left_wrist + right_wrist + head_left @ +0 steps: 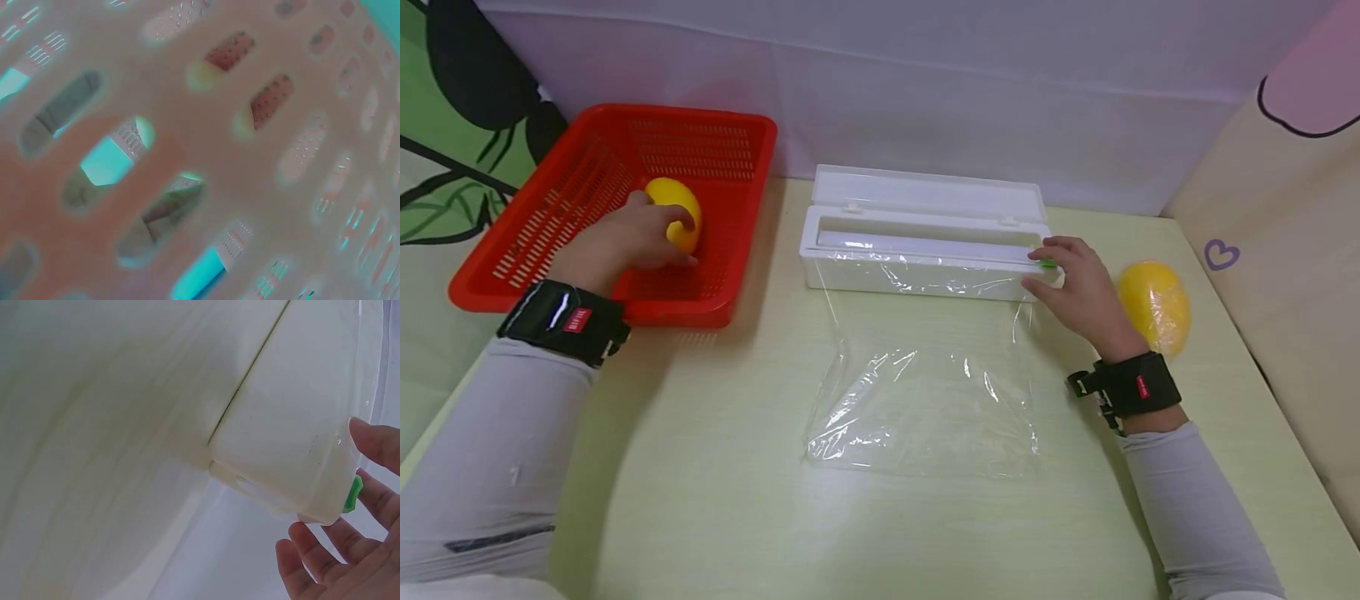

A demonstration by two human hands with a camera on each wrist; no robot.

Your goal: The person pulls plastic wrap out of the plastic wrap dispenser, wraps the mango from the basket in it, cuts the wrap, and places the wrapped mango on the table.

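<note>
Inside the red basket (722, 287), my left hand (632, 237) reaches to a yellow, mango-like fruit (681, 200). Index finger and thumb stand apart beside it, the index overlapping its side. Slotted basket wall fills the left wrist view and hides most of that hand. My right hand (1078, 287) holds the right end of a white cling film box (917, 275), thumb at the front and index at the top edge. Between them shows the green slide cutter (354, 494). A clear sheet of cling film (925, 400) runs from the box down onto the table.
Another yellow fruit (1153, 304), wrapped in film, lies right of my right wrist. The box's white lid (928, 187) is raised at the back. Light fabric walls (970, 108) bound the pale table (737, 500) behind and at the right.
</note>
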